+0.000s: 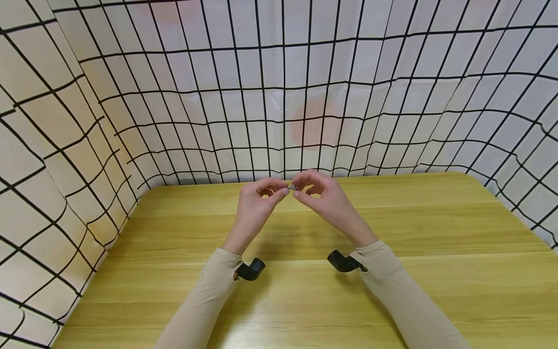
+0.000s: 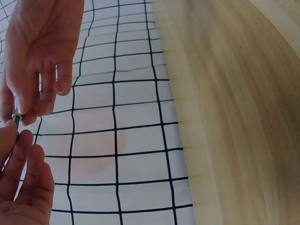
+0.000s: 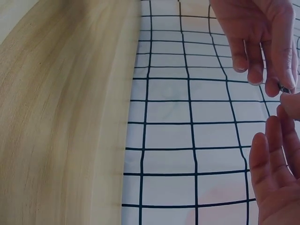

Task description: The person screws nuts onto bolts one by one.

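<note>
1. Above the far part of the wooden table (image 1: 279, 310), a small metal piece (image 1: 292, 187) is held in the air between two sets of fingertips; it is too small to tell what it is.
2. At 9 o'clock from the piece, the left hand (image 1: 257, 201) pinches one end between thumb and forefinger, the gap between these tips narrow.
3. At 3 o'clock, the right hand (image 1: 326, 196) pinches the opposite end the same way, its thumb and forefinger forming a rounded loop.
4. In the left wrist view, the piece runs roughly from 12 to 6 o'clock, with the right thumb tip at its upper end and the left thumb and forefinger at its lower end. The left hand's other fingers are loosely bent at about 5 o'clock from it.
5. At 7 and 5 o'clock from the piece, beige sleeves (image 1: 209, 291) cover the forearms, each with a black wrist device (image 1: 250, 270) at its cuff.
6. At 12 o'clock, beyond the table's edge, stands a white backdrop (image 1: 218, 106) with black grid lines.
</note>
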`<state>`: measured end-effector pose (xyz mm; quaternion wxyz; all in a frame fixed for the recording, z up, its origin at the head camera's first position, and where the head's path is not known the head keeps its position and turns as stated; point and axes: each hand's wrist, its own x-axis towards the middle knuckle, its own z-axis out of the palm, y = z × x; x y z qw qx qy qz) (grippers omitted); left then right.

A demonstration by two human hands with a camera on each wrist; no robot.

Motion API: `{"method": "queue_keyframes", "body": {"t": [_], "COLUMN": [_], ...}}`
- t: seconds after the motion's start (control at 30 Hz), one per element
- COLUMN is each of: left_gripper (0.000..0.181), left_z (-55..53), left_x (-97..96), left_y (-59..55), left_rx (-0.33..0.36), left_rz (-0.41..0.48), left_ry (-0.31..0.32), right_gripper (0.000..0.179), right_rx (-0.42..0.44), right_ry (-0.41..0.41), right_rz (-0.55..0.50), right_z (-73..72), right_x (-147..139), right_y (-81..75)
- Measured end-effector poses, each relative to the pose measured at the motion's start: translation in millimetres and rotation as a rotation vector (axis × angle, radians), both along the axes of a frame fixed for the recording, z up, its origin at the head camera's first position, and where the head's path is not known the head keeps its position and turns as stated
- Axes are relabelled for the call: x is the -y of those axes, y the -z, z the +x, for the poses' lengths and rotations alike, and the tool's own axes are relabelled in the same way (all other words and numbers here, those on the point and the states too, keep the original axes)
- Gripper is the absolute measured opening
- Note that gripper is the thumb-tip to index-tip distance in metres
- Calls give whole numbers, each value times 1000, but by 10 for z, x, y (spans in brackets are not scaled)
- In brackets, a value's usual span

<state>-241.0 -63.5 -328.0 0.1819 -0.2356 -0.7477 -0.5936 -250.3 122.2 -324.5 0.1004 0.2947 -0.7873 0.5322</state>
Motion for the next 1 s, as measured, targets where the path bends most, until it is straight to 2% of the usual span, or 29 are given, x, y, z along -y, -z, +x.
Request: {"method": "queue_keyframes", "body": {"t": [0.5,0.73,1.0], "left_gripper": [9,9,7], "left_z": [-4,-11,-1], "left_x": [-7,-14,-14], "left_y": [7,10,16], "left_rx": [11,3,-17], "left_rz": [1,1,-10], "left_ry": [-4,5,10], "right_gripper": [16,16,19], "right_rx": [55,76,96], "right_ry": [48,75,39], "right_rz": [12,24,5], "right_z": [10,-193,-226], "right_x": [-11,-60,-84], "right_y": [11,219,268]}}
